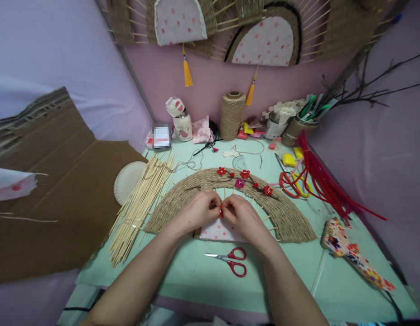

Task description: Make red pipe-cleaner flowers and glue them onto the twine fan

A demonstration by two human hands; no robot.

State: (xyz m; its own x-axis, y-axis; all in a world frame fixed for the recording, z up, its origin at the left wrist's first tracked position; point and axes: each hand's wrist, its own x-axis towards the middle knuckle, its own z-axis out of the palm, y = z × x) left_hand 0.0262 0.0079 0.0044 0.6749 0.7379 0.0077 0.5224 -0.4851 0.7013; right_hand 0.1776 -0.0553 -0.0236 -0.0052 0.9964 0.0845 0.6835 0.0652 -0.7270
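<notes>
My left hand (206, 206) and my right hand (241, 209) meet over the middle of a woven twine fan (176, 199). Both are closed in a pinch on a small red flower (221, 211), partly hidden by the fingers. Beneath them lies the fan's white dotted fabric centre (219, 230). Along the fan's upper right band runs a dark twig with several red flowers (268, 190) and a magenta flower (239, 183). Thin sticks show between the fabric and the woven band.
Red-handled scissors (236, 261) lie in front of the fan. Bundled bamboo sticks (138, 208) and a white paper plate (126, 183) are left. Right are red pipe cleaners (318, 181), more scissors (289, 184) and a floral-patterned glue gun (352, 253). A twine spool (232, 117) stands behind.
</notes>
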